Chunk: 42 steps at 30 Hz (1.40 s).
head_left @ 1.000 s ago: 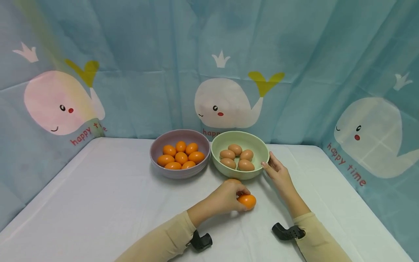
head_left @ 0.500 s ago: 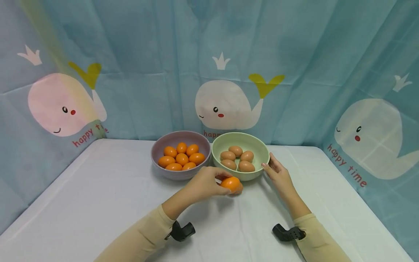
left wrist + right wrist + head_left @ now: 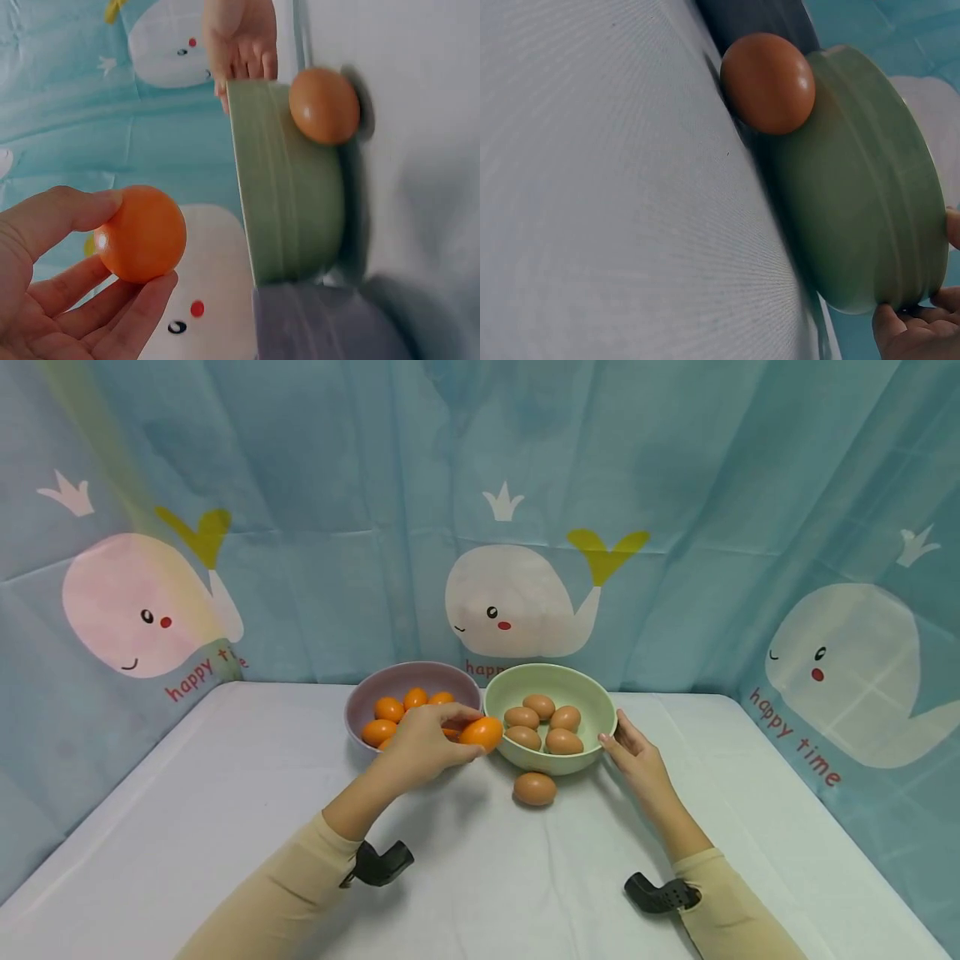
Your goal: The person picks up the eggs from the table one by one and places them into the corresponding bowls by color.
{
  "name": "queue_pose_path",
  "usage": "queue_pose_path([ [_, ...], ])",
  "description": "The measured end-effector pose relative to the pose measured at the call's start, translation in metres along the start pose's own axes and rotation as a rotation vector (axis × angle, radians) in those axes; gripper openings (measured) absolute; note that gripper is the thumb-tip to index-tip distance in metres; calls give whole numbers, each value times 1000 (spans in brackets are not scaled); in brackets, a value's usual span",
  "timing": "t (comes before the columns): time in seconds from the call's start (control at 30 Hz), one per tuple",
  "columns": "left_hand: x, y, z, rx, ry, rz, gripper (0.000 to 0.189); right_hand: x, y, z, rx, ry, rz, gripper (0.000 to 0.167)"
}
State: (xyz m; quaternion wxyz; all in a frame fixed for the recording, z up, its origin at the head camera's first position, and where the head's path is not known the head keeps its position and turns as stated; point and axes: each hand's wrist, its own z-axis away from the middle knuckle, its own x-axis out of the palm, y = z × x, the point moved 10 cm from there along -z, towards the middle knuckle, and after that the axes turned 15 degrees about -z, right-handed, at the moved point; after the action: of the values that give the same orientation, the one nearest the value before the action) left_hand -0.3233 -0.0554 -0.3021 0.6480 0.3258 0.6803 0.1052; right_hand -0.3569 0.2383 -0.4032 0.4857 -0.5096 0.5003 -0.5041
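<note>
My left hand [image 3: 418, 747] pinches an orange egg [image 3: 482, 735] between thumb and fingertips, above the gap where the two bowls meet. The left wrist view shows this orange egg [image 3: 146, 232] held up by its sides. Behind the hand is the purple bowl [image 3: 355, 714] of orange eggs [image 3: 379, 732], partly hidden by it. My right hand [image 3: 643, 772] grips the right side of the green bowl [image 3: 551, 764], its thumb at the rim and its fingers against the outer wall. Several brown eggs [image 3: 564, 742] lie inside this bowl.
One brown egg [image 3: 535, 789] lies on the white tablecloth [image 3: 570, 877], just in front of the green bowl. The bowls stand side by side near the back edge of the table. A blue curtain [image 3: 337, 593] with printed whales hangs behind.
My left hand has lifted the orange egg from the tablecloth and carried it left and back toward the purple bowl, uncovering the brown egg in front. My right hand stays on the green bowl.
</note>
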Motion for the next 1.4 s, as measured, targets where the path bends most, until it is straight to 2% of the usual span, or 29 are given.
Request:
queue_pose_path([
  [0.23,-13,-16,-3,-47,-3,-69,43,1,0,1,0,-3,-6,72],
  [0.4,-22,-29,-6,-67,12,-82,44,0,-1,0,2,-1,-6,73],
  [0.67,-31,-65,-15,-124,22,-104,46,1,-1,0,-3,-5,1,74],
  [0.97,-23,-92,-27,-179,-28,-149,52,1,0,0,1,-1,-6,72],
  [1.23,-17,-110,-31,-229,-67,-138,52,0,0,-1,2,1,-4,71],
  [1.4,-12,-116,-32,-245,-87,-138,53,1,0,0,0,-5,-7,73],
])
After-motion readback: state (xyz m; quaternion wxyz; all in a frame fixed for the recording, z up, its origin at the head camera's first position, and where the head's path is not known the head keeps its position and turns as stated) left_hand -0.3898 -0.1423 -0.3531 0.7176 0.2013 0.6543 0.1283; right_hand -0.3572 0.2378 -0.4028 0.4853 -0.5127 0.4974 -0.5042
